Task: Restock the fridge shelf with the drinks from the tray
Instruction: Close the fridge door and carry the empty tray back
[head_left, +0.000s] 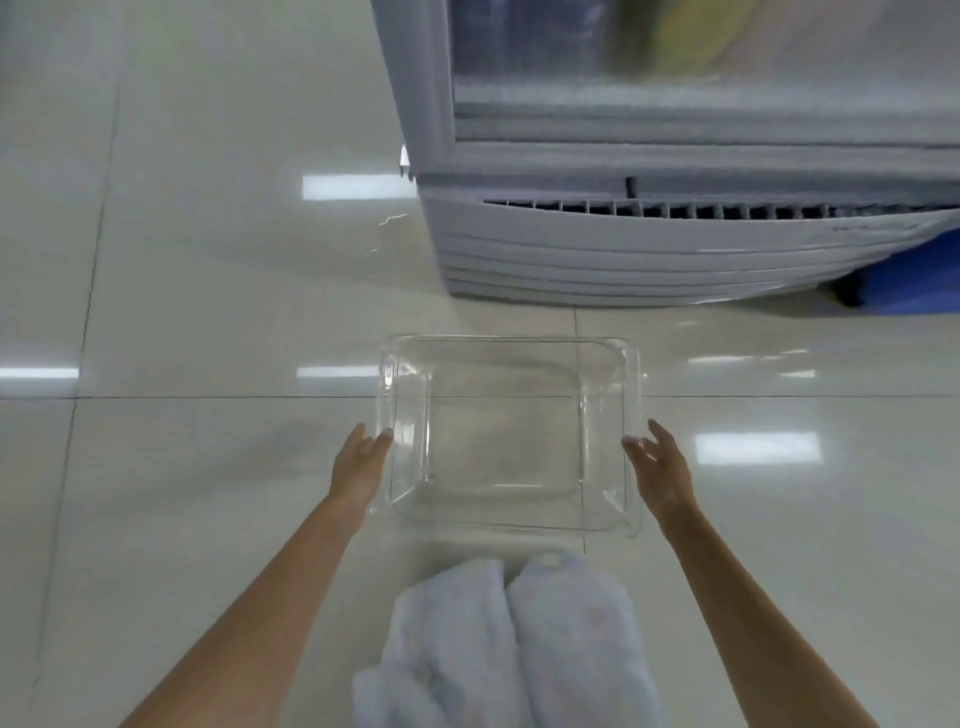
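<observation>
Slippage worries me: left hand (363, 457) and right hand (660, 462) spread, fingertips barely touching the empty clear tray (509, 345); its slick walls could slide free.

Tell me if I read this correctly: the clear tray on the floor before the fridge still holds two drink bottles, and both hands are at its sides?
Not quite. The head view shows the clear tray empty, with no bottles in it. The rest holds: it sits on the floor in front of the fridge, with the left hand and right hand at its sides.

No legible text, label or number anywhere.
</observation>
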